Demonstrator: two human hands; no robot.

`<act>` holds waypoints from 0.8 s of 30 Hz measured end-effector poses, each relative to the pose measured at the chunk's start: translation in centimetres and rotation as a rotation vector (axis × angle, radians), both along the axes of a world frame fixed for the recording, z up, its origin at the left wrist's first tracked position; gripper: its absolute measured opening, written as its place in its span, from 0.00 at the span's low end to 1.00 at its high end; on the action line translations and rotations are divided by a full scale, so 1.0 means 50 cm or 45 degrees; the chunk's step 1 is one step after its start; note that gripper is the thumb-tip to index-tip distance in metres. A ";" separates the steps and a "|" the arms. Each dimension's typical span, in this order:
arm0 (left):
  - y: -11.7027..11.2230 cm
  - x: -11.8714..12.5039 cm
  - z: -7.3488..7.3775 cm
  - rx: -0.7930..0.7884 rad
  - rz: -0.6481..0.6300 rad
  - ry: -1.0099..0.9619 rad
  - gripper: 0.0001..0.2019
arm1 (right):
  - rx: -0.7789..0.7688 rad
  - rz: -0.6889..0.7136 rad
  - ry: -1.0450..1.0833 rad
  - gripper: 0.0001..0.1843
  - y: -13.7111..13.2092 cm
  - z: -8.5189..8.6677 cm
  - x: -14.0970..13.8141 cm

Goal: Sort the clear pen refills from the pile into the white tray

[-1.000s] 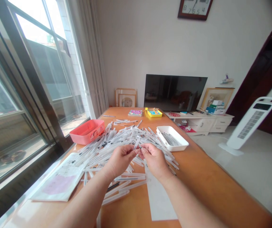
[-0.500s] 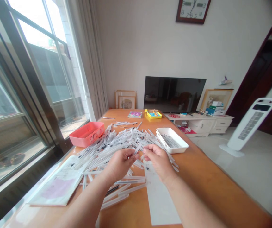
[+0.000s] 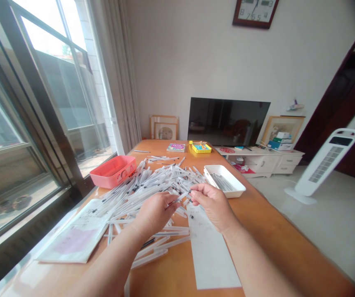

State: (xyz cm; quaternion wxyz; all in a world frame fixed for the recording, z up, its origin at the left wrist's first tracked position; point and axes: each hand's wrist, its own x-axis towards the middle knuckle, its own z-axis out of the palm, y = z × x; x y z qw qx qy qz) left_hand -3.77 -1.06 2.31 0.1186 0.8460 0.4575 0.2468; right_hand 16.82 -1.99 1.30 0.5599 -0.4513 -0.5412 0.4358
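Over the pile, my left hand (image 3: 156, 211) is closed with thumb and fingers on a translucent pen barrel (image 3: 181, 197), which points up and to the right. My right hand (image 3: 212, 203) pinches at the barrel's far side; a small dark bit shows at its fingertips, too small to name. Beneath and beyond both hands spreads a heap of clear pen parts (image 3: 152, 181), some with black ends. A white sheet of paper (image 3: 211, 251) lies under my right hand, with a small black piece (image 3: 191, 216) near its top edge.
A pink tray (image 3: 112, 171) stands left of the heap, and a white tray (image 3: 237, 190) holding grey sticks stands right. A booklet (image 3: 72, 237) lies at the left front. Toward the table's far end are a yellow box (image 3: 200, 148) and a pink-covered book (image 3: 176, 147).
My right hand has drawn slightly right, widening the gap between the two hands. The left hand still grips the barrel, which now tilts flatter. The view has shifted a little.
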 end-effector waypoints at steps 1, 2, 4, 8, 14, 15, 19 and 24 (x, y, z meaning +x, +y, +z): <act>0.000 0.000 0.001 0.008 0.004 0.006 0.13 | 0.010 -0.004 -0.032 0.15 0.000 -0.001 -0.001; -0.001 -0.001 0.001 0.012 0.006 0.012 0.13 | 0.017 -0.007 -0.055 0.15 0.000 -0.001 -0.001; -0.001 -0.002 0.001 0.019 0.012 0.022 0.13 | 0.024 -0.007 -0.074 0.16 0.000 -0.002 -0.002; -0.001 -0.003 -0.002 0.033 0.018 0.029 0.12 | 0.034 -0.002 -0.079 0.17 0.002 -0.004 -0.002; -0.001 -0.003 -0.003 0.035 0.021 0.060 0.12 | 0.038 0.017 -0.097 0.15 -0.001 -0.003 -0.005; -0.001 -0.003 -0.002 0.037 0.020 0.070 0.12 | 0.036 0.016 -0.101 0.15 -0.002 -0.003 -0.006; -0.002 -0.004 0.000 0.045 0.023 0.100 0.12 | 0.039 0.016 -0.124 0.15 -0.004 -0.001 -0.007; -0.003 -0.005 0.003 0.058 0.015 0.114 0.12 | 0.048 0.024 -0.141 0.14 -0.005 0.000 -0.005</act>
